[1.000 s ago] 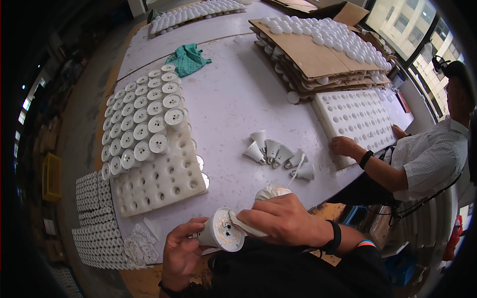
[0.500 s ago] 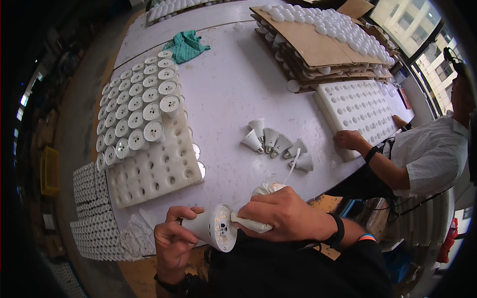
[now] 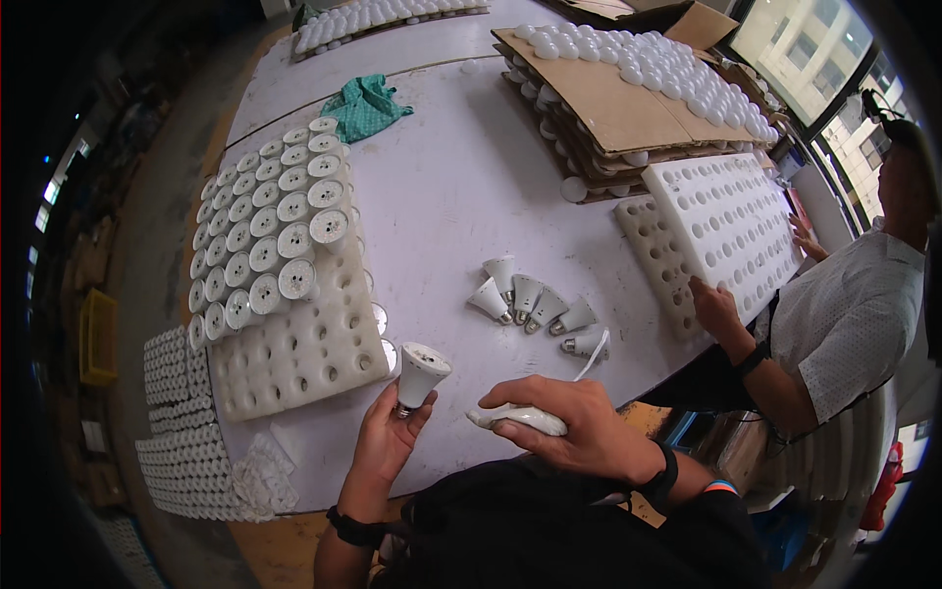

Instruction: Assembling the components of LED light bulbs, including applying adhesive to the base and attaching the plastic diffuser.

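Note:
My left hand (image 3: 392,427) is closed around the screw base of a white LED bulb body (image 3: 428,378), which has no dome and shows its circuit board at the top. The bulb body stands nearly upright, slightly tilted. To its right and apart from it, my right hand (image 3: 574,427) grips a soft white bag (image 3: 530,420) with a narrow end toward the bulb. Beyond that hand, several more bulb bodies (image 3: 527,294) lie fanned out on the table. At the left, rows of bulb bodies (image 3: 263,253) stand board-up in a white foam tray (image 3: 294,358) with bare holes at its near end.
A co-worker's hands (image 3: 719,309) hold a white foam tray (image 3: 731,231) over another tray (image 3: 655,255) at the right. Behind are stacked cardboard sheets (image 3: 589,93) with white domes. A green cloth (image 3: 365,106) lies at the back, and a crumpled white cloth (image 3: 265,476) near the left edge.
The bulb body has moved up and away from the bag, and now stands board-up. My right hand has moved slightly right. The co-worker's white tray has lifted, showing another beneath.

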Demonstrator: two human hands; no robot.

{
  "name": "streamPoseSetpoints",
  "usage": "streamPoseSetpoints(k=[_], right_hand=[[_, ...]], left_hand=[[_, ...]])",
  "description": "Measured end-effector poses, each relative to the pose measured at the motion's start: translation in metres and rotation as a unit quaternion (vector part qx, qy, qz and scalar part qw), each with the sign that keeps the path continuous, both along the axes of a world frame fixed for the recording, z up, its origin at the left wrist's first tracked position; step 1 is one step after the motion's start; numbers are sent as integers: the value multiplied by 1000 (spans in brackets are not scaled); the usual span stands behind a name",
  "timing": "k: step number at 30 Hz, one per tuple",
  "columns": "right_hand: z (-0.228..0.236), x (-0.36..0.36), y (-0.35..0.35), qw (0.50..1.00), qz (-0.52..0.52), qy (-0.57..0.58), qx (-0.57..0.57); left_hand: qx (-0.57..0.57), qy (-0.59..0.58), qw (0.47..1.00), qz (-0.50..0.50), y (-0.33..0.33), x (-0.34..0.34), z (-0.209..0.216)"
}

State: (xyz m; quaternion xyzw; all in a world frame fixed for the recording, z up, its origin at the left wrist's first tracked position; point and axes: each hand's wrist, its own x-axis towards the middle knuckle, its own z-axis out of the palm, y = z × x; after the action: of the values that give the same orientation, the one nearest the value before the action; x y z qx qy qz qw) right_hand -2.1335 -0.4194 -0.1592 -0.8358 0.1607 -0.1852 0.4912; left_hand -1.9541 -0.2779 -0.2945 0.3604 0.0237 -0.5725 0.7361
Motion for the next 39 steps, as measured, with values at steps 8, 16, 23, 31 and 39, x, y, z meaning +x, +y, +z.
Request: streamPoseSetpoints(k=[8, 16, 23, 31, 39], right_hand=[[3, -32, -29, 999, -22, 46, -19], [0, -45, -46, 989, -126, 54, -48], [-3, -24, -52, 994, -95, 40, -22], [7, -3, -30, 998, -46, 25, -41], [4, -6, -4, 992, -88, 20, -91]], left_hand=[[175, -62, 980, 66, -50, -3, -134], [214, -281, 932, -81, -122, -31, -127], [159, -320, 932, 63, -60, 33, -38], [170, -373, 871, 272, -50, 141, -22], [165, -502, 813, 243, -50, 118, -14]])
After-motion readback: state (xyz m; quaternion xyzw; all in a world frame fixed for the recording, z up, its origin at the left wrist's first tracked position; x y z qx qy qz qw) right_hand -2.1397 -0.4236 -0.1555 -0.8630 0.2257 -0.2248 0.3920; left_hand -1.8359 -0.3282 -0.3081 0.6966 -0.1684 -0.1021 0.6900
